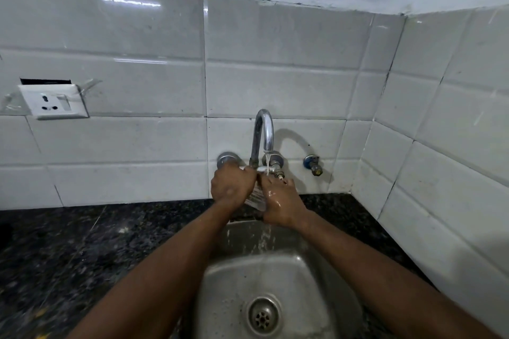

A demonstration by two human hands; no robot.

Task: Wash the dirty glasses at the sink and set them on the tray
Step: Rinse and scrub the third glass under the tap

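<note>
A glass [256, 197] is clasped by the left grip [232, 187] under the running tap [264, 129]; the right grip [281, 201] cannot be told open or closed.

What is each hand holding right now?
Left hand: grips the clear drinking glass under the chrome tap.
Right hand: wet, on the same glass; grip unclear.

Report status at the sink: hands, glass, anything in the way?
Left hand gripping glass under running tap. Right hand wet, against glass, grip unclear. Glass over sink; tray not in view. Nothing blocking.
</note>
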